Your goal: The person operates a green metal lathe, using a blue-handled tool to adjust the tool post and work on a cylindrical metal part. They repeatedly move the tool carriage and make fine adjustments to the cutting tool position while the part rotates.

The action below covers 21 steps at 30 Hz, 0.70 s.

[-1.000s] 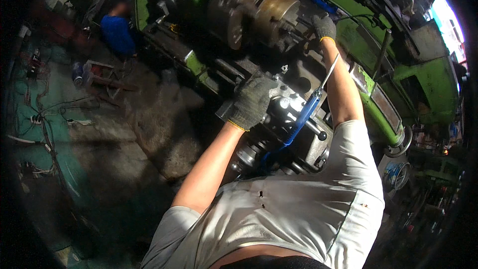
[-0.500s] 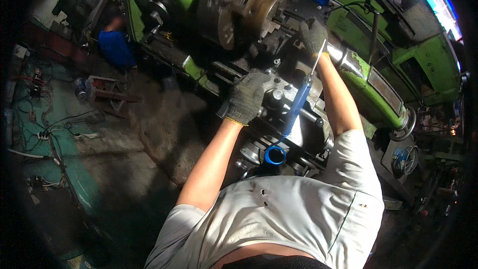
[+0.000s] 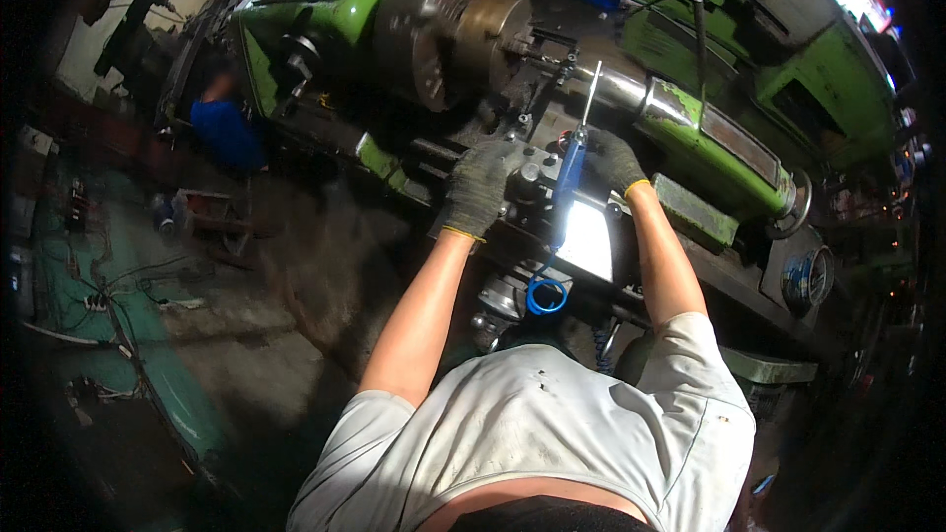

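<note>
My left hand (image 3: 475, 187), in a dark knit glove with a yellow cuff, is curled down against the left side of the lathe's tool post (image 3: 529, 177); whatever its fingers grip is hidden. Just right of the blue air blow gun (image 3: 570, 172) is my gloved right hand (image 3: 611, 163). It is curled too, its fingertips partly behind the gun, and what they hold does not show. The gun's thin nozzle points up past the tool post, and its blue hose loop (image 3: 546, 296) hangs below. A brass-coloured cylinder (image 3: 493, 32) sits in the large round chuck (image 3: 419, 30).
A green lathe body (image 3: 340, 15) spans the far side, with its tailstock (image 3: 709, 133) and handwheel (image 3: 791, 205) to the right. A person in blue (image 3: 227, 133) is at the far left. Cables (image 3: 113, 300) run over the green floor patch. A wire coil (image 3: 808, 276) lies at right.
My right hand has drawn back from beside the brass-coloured cylinder to the tool post, next to the blow gun. My left hand stays at the tool post's left side. The whole view has shifted slightly.
</note>
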### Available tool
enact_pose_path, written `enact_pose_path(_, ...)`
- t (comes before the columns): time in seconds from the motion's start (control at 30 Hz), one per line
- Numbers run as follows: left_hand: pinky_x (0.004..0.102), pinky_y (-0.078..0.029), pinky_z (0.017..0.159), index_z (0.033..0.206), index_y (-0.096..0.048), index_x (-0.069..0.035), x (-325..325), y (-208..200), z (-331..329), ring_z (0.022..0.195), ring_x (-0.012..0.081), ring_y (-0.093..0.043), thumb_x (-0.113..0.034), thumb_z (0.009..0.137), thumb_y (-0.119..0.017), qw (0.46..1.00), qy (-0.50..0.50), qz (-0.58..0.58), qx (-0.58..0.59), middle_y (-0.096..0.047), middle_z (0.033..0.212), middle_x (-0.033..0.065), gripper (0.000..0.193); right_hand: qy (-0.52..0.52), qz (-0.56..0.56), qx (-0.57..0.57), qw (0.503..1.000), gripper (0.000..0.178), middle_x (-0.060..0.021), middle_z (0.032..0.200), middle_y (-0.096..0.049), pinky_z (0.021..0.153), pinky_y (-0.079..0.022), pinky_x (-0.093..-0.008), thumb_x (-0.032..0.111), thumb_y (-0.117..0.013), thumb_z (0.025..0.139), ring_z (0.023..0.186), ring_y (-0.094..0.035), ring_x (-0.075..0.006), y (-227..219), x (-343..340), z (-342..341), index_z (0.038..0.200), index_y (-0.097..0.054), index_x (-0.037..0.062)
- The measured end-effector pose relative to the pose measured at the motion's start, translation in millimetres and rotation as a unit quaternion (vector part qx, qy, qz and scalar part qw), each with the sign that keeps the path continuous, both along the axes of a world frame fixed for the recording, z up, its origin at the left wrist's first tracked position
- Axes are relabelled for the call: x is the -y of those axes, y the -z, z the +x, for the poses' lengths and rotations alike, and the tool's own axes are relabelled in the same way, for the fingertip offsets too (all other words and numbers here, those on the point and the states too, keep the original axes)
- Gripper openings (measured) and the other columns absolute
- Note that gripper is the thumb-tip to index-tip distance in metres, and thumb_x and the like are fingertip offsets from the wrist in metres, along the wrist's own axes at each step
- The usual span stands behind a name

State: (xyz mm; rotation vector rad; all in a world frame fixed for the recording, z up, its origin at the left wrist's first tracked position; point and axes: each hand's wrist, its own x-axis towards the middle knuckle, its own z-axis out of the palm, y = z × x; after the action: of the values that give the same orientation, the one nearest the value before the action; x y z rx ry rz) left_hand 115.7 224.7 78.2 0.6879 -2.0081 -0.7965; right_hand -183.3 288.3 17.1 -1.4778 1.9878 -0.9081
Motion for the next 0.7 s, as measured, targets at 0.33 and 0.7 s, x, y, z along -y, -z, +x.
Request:
enact_pose_path(0.33,0.0448,-0.049,0.103,0.117,-0.071,-0.001,0.9,-2.3,4.9,0.115,0.0358,-0.065,-0.014,0.098,-0.051,1.000,0.012,-0.002,-0.020,-0.070,0.118,0.0200,0.031,0.129,-0.048,-0.095,0.986,0.051,-0.0167,0.134,-0.067,0.107,-0.050,-0.0399,0.021,-0.076,0.091,0.123,-0.064,-0.0314,-48.9,-52.1,12.3,0.139,-0.063,0.0118)
enact_pose_path(0.7,0.0469,-0.044,0.108,0.129,-0.065,-0.001,8.0,21.2,13.8,0.122,0.0398,-0.060,-0.025,0.106,-0.049,0.998,0.050,0.010,-0.042,-0.066,0.127,0.0211,0.037,0.235,-0.252,0.029,0.938,0.027,-0.0063,0.111,-0.072,0.089,-0.052,-0.0294,0.019,-0.064,0.101,0.101,-0.065,-0.0142,-147.1,-76.2,104.9,0.123,-0.070,0.0034)
